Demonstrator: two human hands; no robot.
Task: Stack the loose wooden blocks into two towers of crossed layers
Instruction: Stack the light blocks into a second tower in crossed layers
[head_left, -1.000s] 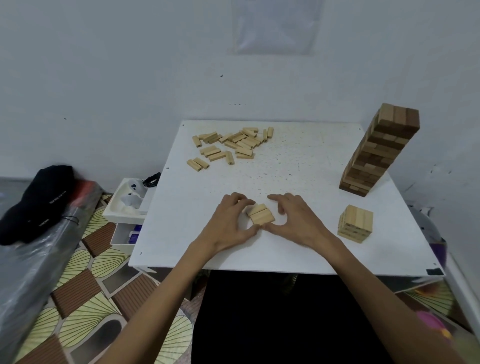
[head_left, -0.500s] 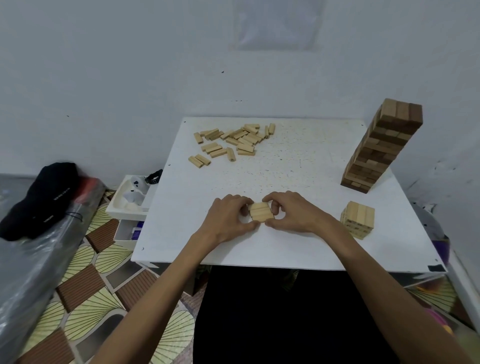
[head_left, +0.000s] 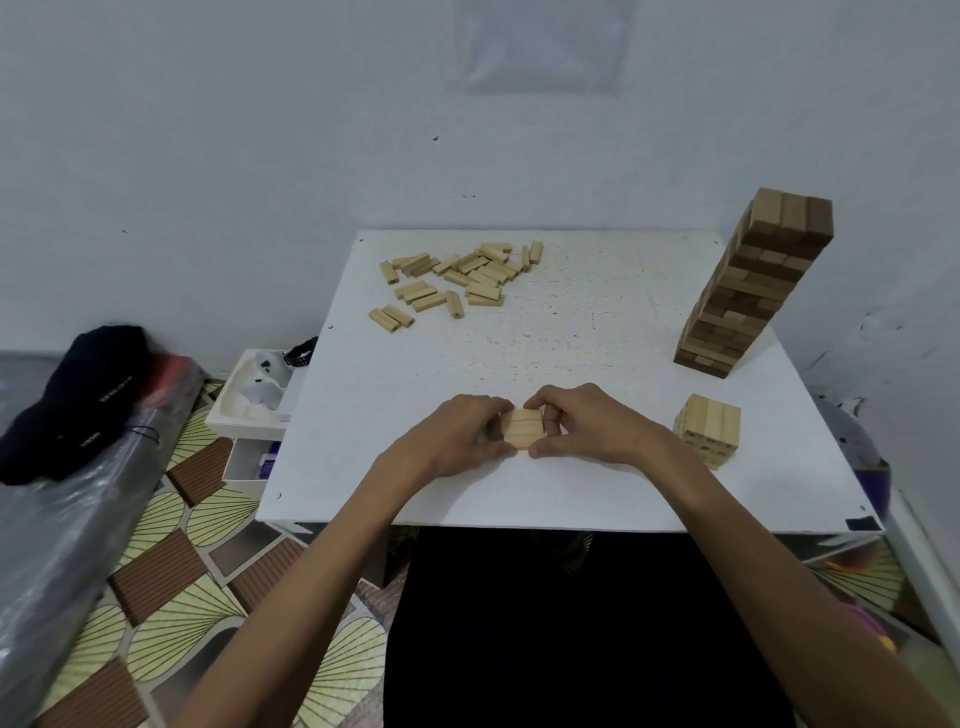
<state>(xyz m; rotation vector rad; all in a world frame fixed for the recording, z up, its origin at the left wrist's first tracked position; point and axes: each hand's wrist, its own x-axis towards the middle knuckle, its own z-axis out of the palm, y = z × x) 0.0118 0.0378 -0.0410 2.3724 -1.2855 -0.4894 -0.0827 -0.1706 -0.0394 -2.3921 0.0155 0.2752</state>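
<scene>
At six o'clock on the table, left hand and right hand pinch a flat layer of blocks from either end. Squeeze the ends flush first, then set it crosswise on the short tower at three o'clock.

just one wide head cam, looking forward and down at the bench from close up, wall behind.
</scene>
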